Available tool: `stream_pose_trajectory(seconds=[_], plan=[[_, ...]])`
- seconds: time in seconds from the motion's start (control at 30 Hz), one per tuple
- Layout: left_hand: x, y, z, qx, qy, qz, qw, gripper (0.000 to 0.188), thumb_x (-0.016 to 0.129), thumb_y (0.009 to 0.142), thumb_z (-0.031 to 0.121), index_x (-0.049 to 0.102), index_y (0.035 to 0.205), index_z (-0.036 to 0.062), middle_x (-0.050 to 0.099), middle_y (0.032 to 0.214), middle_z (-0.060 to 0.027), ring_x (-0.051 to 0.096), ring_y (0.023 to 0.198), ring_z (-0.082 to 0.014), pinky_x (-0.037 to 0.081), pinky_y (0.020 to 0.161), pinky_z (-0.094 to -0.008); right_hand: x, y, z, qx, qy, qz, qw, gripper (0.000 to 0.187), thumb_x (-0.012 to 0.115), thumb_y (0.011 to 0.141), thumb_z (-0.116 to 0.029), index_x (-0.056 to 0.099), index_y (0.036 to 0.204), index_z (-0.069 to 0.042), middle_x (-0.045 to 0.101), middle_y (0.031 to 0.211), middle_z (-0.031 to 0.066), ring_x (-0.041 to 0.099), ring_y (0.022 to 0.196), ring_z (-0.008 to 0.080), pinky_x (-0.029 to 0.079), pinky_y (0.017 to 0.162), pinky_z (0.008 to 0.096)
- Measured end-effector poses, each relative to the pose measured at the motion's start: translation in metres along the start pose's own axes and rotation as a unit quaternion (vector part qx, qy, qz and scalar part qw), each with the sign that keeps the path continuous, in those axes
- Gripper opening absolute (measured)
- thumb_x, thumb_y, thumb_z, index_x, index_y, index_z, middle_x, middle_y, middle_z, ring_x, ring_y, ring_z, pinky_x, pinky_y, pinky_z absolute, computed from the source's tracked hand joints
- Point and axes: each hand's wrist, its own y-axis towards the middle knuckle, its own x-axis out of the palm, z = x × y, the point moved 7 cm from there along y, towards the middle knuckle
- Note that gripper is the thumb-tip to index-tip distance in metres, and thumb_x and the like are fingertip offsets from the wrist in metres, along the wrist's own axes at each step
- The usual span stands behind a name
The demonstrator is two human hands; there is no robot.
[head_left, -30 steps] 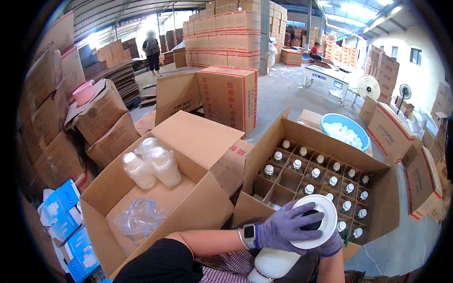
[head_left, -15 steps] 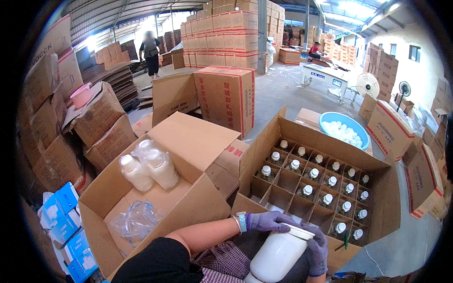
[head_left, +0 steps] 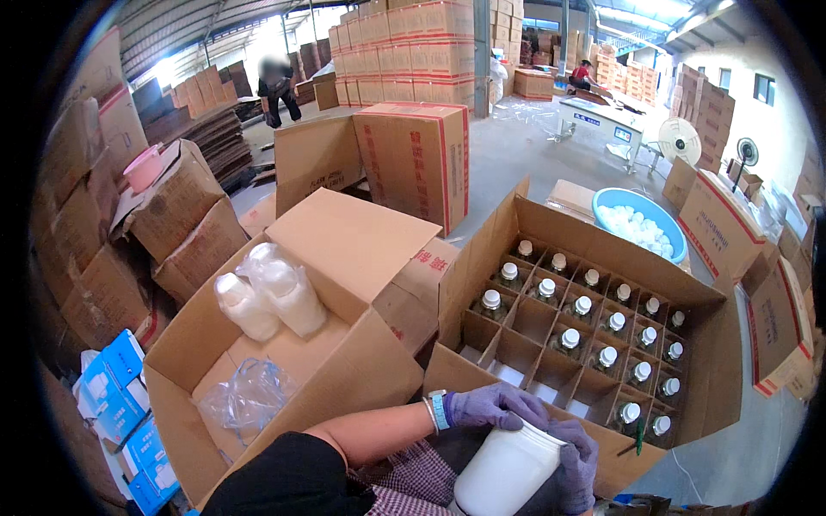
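My left hand (head_left: 495, 407), in a grey-purple knit glove, has its fingers on the upper rim of a white cylindrical jar (head_left: 508, 469). My right hand (head_left: 574, 462), gloved alike, wraps the jar's right side near the same rim. The jar leans over my lap, with its lower end close to the picture's bottom edge. Just beyond my hands stands an open carton (head_left: 465, 384) with cardboard dividers. Many of its cells hold clear bottles with white caps (head_left: 570, 339); several near-side cells show no bottle.
At left, another open carton (head_left: 344, 413) holds plastic-wrapped white stacks (head_left: 280, 288) and a crumpled clear bag (head_left: 249, 396). A blue basin (head_left: 641, 225) of white pieces lies beyond the bottle carton. Blue-white boxes (head_left: 112, 378), a fan (head_left: 680, 139) and a person (head_left: 277, 90) are farther off.
My fingers have shifted slightly round the jar's rim, and both hands still hold it. The person at far left now bends over. My view has moved a little.
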Motion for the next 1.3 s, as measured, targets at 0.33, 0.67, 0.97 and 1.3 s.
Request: stream_pose_trajectory(seconds=[0.33, 0.67, 0.97, 1.3], plan=[[0.024, -0.030, 0.001, 0.024, 0.170, 0.073, 0.982, 0.038, 0.064, 0.096, 0.036, 0.073, 0.121, 0.0078, 0.069, 0.121, -0.0138, 0.061, 0.116, -0.0288, 0.044, 0.103, -0.0427, 0.005, -0.019, 0.035, 0.043, 0.112, 0.017, 0.993, 0.038, 0.062, 0.089, -0.038, 0.071, 0.090, -0.001, 0.069, 0.103, 0.0139, 0.063, 0.100, 0.0257, 0.045, 0.099, 0.0411], [0.084, 0.000, 0.073, -0.003, 0.451, 0.115, 0.885, 0.035, 0.071, 0.082, 0.025, 0.072, 0.114, 0.0094, 0.072, 0.112, -0.0103, 0.066, 0.105, -0.0314, 0.046, 0.093, -0.0432, 0.013, -0.010, 0.054, 0.065, 0.356, 0.000, 0.932, 0.036, 0.046, 0.083, -0.021, 0.071, 0.092, 0.004, 0.068, 0.104, 0.0191, 0.060, 0.112, 0.0310, 0.035, 0.115, 0.0420], [0.000, -0.024, -0.004, -0.053, 0.192, 0.208, 0.958, 0.063, 0.035, 0.107, 0.050, 0.065, 0.117, -0.0045, 0.064, 0.127, -0.0170, 0.060, 0.119, -0.0283, 0.043, 0.106, -0.0386, 0.003, -0.018, 0.003, 0.080, -0.014, 0.127, 0.989, 0.037, 0.041, 0.100, -0.020, 0.065, 0.118, 0.001, 0.066, 0.121, 0.0155, 0.061, 0.116, 0.0271, 0.043, 0.107, 0.0356], [-0.029, -0.014, -0.064, -0.145, 0.476, 0.194, 0.845, 0.032, 0.061, 0.094, 0.028, 0.069, 0.117, 0.0071, 0.069, 0.107, -0.0172, 0.067, 0.104, -0.0313, 0.053, 0.092, -0.0389, 0.014, 0.005, -0.095, -0.076, -0.230, -0.068, 0.968, 0.042, 0.069, 0.084, -0.021, 0.067, 0.124, -0.007, 0.069, 0.121, 0.0139, 0.065, 0.109, 0.0339, 0.050, 0.099, 0.0436]])
